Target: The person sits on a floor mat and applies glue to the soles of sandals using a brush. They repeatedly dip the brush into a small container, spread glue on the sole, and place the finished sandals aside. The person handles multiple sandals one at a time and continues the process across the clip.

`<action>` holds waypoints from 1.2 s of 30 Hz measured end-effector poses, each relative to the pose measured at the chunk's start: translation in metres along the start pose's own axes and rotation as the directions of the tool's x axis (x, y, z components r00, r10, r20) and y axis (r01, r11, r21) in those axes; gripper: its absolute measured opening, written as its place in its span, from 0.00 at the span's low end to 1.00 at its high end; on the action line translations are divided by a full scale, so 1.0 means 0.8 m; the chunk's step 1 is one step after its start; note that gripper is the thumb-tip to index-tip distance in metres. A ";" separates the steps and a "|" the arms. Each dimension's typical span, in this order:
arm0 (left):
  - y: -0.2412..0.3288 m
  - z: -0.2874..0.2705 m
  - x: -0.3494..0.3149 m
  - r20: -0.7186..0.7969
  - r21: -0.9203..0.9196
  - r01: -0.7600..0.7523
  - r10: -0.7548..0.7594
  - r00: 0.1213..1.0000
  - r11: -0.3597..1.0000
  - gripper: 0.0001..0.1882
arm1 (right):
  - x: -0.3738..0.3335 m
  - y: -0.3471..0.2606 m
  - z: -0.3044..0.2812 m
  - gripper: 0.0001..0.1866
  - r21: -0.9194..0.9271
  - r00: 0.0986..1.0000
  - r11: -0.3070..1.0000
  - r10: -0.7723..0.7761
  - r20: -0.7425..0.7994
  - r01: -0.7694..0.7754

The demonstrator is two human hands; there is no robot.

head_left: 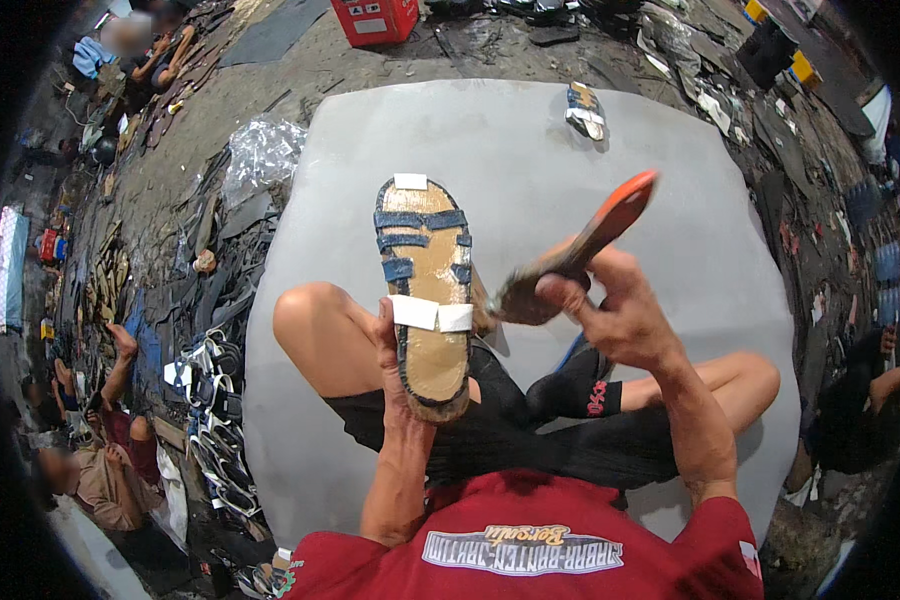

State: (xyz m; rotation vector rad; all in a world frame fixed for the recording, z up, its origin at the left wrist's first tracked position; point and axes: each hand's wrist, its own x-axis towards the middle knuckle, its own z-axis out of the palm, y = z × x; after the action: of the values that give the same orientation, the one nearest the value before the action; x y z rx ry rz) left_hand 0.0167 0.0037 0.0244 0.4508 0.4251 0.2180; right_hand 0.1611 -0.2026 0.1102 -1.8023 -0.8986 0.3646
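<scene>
My left hand [390, 365] grips a sandal [435, 345] near its heel end, thumb along its left edge and the other fingers hidden behind. The sandal stands with its tan, shiny face toward me, dark edging round it, short blue strap ends folded over it and white pieces across the middle and at the top. In my right hand [620, 315] is a flat brush [610, 220] with an orange-red handle end and a dark, stained lower part. Its working end points left, close to the sandal's right edge; whether they touch I cannot tell.
I sit cross-legged on a grey sheet [370, 130]. A smaller sandal piece [585, 110] lies at its far edge. A pile of strapped sandals [215, 400] lies left, below crumpled clear plastic [265, 155]. A red box [375, 20] stands beyond. Scraps cover the floor; other people sit left and right.
</scene>
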 end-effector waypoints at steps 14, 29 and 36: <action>0.011 0.017 0.015 -0.070 0.221 -0.217 0.237 0.969 0.951 0.41 | -0.005 -0.014 0.038 0.20 0.456 0.976 0.882 0.190 -0.111 -0.120; -0.003 0.023 0.026 0.034 0.082 -0.031 0.028 0.999 0.996 0.38 | 0.013 -0.008 0.047 0.21 0.360 0.982 0.917 0.187 -0.007 -0.172; -0.003 0.007 0.037 0.063 -0.011 -0.033 0.034 0.997 0.999 0.40 | -0.028 0.027 0.017 0.20 0.692 0.933 0.715 0.309 -0.183 -0.101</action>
State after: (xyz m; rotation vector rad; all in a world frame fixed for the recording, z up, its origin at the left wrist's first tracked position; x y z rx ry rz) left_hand 0.0458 0.0079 0.0176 0.4535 0.3549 0.2377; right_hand 0.1464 -0.2137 0.0815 -1.2164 -0.2777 0.4839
